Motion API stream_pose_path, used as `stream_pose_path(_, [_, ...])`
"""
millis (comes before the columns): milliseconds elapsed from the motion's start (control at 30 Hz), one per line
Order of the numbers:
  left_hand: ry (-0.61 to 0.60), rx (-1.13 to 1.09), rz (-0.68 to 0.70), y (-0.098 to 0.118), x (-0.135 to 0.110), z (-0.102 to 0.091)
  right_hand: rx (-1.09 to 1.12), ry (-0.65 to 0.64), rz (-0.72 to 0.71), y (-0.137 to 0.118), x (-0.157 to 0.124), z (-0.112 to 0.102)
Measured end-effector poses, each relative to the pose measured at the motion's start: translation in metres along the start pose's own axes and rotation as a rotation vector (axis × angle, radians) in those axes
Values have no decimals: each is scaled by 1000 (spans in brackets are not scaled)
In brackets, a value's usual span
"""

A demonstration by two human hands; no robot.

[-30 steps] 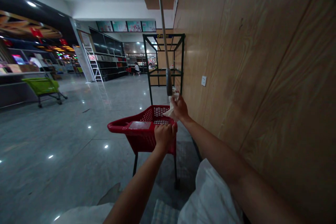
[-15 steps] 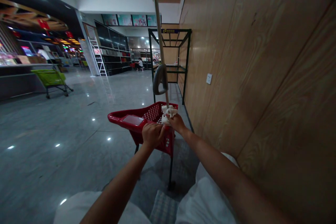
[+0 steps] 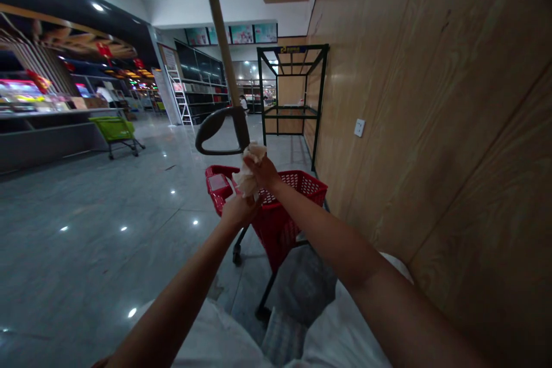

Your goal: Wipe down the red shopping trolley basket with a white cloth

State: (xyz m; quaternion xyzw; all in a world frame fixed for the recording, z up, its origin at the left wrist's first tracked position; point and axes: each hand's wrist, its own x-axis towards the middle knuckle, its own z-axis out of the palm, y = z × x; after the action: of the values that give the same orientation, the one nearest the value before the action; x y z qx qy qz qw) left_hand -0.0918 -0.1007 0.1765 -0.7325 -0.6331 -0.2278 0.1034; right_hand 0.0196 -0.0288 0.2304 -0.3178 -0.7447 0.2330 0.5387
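Observation:
A small red plastic shopping cart (image 3: 282,230) stands in front of my knees. From it rises a tall pale pole (image 3: 219,29), leaning left at the top, with a grey loop handle (image 3: 222,132) partway up. My right hand (image 3: 264,172) is closed on a crumpled white cloth (image 3: 248,181), pressed around the pole just below the loop. Lower down, my left hand (image 3: 239,211) is closed at the cart's near rim, touching the cloth's lower end. Its fingertips are partly hidden. The pole's foot is covered by the cloth and hands.
A wood-panelled wall (image 3: 388,69) with a socket (image 3: 359,127) runs along my right. Ahead stands a dark green metal rack (image 3: 319,121). Leftward are a green shopping cart (image 3: 114,129), a counter (image 3: 52,141), a white ladder (image 3: 183,98) and people farther off.
The red cart has turned, its tray end swinging nearer to my left hand. The loop handle now shows broadside, left of the pole. My right hand and cloth have moved up and left.

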Motion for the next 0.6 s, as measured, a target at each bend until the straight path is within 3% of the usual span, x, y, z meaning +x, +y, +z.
stream_pose_path(100, [119, 87, -10, 1, -9, 14, -22, -93, 12, 14, -17, 21])
stream_pose_path(200, [122, 187, 141, -16, -19, 22, -76, -211, -1, 37, -50, 33])
stream_pose_path(300, [155, 252, 150, -34, -23, 20, -205, -284, -13, 56, -77, 35])
stream_pose_path(367, [175, 243, 157, -42, -23, 18, -328, -306, -7, 66, -90, 27])
stream_pose_path(467, [193, 232, 176, -49, -22, 17, -452, -348, 18, 84, -108, -5])
stream_pose_path(600, [289, 233, 139, -48, -22, 26, -638, -321, 192, 104, -133, -51])
